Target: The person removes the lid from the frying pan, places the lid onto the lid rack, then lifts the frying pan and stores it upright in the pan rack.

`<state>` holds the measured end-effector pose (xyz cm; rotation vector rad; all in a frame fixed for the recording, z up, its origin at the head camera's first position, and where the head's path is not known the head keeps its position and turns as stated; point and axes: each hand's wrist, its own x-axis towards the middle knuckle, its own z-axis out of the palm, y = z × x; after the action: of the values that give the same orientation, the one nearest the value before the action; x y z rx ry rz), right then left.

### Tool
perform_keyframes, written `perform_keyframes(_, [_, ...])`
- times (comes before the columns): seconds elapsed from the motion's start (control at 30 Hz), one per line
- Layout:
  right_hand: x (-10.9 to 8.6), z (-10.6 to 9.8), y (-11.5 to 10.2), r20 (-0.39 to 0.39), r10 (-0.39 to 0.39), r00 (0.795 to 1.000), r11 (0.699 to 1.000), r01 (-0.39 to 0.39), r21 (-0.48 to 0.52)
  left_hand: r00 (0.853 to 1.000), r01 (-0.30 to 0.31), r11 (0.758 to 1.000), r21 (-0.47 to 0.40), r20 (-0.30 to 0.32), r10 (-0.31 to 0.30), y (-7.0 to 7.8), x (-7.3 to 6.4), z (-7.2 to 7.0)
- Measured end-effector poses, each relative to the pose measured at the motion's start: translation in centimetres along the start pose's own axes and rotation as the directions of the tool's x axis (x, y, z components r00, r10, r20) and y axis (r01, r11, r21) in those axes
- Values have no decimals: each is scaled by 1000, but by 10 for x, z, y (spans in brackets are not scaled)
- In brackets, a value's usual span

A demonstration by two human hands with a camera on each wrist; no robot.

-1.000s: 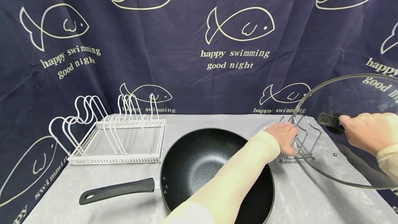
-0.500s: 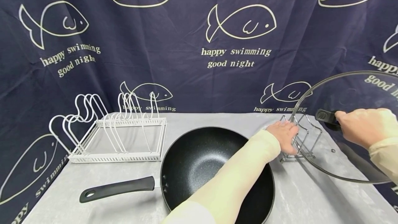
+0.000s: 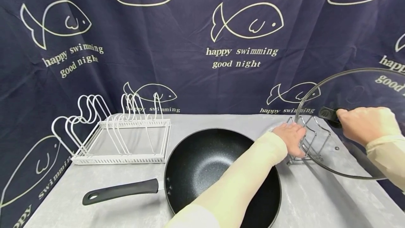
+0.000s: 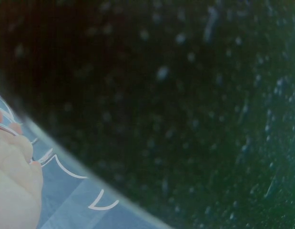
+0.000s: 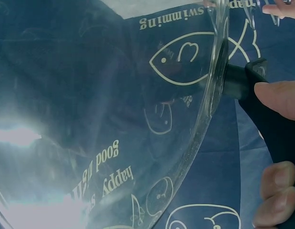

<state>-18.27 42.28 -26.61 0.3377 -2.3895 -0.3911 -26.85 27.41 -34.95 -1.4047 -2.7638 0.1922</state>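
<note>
In the head view my left arm reaches across the black wok [image 3: 202,161], and my left hand [image 3: 290,139] grips the left side of a small chrome wire rack [image 3: 316,140]. The left wrist view shows fingertips [image 4: 15,128] at the wire, much of the hand cut off by the frame. My right hand [image 3: 368,124] holds a large glass lid [image 3: 322,80] by its black handle [image 3: 329,114]. The lid stands upright on edge, its left rim overlapping the rack. In the right wrist view the thumb and fingers wrap the handle [image 5: 264,107].
A white wire rack [image 3: 118,159] with several curved dividers stands at the back left. The wok's black handle [image 3: 121,191] points left over the grey table [image 3: 133,214]. A dark blue fish-print curtain [image 3: 177,45] hangs behind. A small round object [image 3: 336,148] lies right of the chrome rack.
The glass lid and my right hand have moved a little left and up toward the chrome rack. My left hand keeps its place at the rack. The view has tilted slightly.
</note>
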Motion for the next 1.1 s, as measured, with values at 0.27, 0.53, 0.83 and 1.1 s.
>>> perform_keyframes(0.27, [4, 2, -3, 40, 10, 999, 1000, -9, -16, 1000, 2, 1000, 4, 10, -2, 1, 3, 3])
perform_keyframes(0.53, [2, 5, -6, 7, 67, 998, 998, -67, -1, 1000, 1, 1000, 11, 0, -1, 2, 4, 3])
perform_keyframes(0.83, [-3, 14, -4, -108, 84, 991, 996, -81, 35, 1000, 20, 1000, 4, 9, -20, 2, 0, 1])
perform_keyframes(1.1, [-6, 18, -3, -152, 116, 982, 992, -107, 65, 1000, 22, 1000, -4, 5, -22, 2, 2, 4])
